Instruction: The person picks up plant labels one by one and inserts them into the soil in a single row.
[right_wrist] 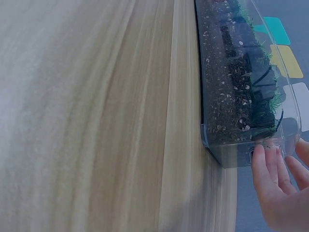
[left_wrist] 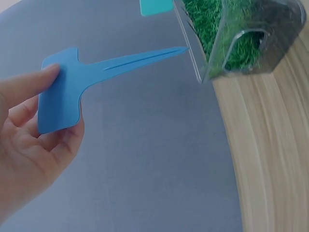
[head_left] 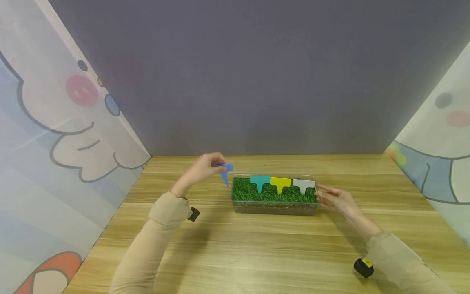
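The blue plastic T-shaped plant label (left_wrist: 60, 94) is pinched in the left hand (head_left: 203, 168), its tip beside the clear grass-filled box (head_left: 274, 206); the right hand (head_left: 335, 199), fingers straight, steadies that box's end. Pressing the tip down into the grass likely comes next.

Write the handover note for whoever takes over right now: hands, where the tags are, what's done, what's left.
Left hand: pinches the blue tag by its flat head, spike aimed at the left end of the clear box, not in the grass yet.
Right hand: straight fingers rest against the box's right end wall.
Done: teal tag, yellow tag and white tag stand in a row in the grass.
Left: the blue tag, likely for the free grass left of the teal one.
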### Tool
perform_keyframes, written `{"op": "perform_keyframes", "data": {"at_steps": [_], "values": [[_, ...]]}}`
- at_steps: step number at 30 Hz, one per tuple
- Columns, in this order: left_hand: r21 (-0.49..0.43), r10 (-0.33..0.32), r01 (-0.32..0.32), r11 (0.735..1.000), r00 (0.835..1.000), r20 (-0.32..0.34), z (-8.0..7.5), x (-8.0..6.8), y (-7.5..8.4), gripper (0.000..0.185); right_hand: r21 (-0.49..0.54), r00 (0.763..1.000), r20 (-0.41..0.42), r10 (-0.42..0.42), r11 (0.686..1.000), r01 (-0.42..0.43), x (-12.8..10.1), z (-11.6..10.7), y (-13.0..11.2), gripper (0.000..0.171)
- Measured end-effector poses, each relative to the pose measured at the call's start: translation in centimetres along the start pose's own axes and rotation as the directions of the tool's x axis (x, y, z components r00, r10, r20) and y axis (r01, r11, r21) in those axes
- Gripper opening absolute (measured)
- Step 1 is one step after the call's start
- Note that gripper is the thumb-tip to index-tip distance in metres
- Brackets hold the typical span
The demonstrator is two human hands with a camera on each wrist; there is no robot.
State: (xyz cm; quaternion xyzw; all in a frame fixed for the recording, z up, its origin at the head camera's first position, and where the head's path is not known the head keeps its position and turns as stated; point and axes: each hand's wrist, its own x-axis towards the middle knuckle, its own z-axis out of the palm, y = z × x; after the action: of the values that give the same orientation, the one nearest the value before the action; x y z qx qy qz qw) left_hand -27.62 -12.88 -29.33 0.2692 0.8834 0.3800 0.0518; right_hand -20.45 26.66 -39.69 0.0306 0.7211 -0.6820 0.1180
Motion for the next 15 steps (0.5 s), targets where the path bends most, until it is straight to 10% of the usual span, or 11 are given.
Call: {"op": "perform_keyframes", "data": {"at_steps": [15], "values": [[-0.016,0.022,-0.021,1.0,0.999,0.023,2.4,2.0,0.6,0.011,-0.023,1.0,0.001,0.0,1.0,0.0,0.0,0.0,0.0,0.057]]}}
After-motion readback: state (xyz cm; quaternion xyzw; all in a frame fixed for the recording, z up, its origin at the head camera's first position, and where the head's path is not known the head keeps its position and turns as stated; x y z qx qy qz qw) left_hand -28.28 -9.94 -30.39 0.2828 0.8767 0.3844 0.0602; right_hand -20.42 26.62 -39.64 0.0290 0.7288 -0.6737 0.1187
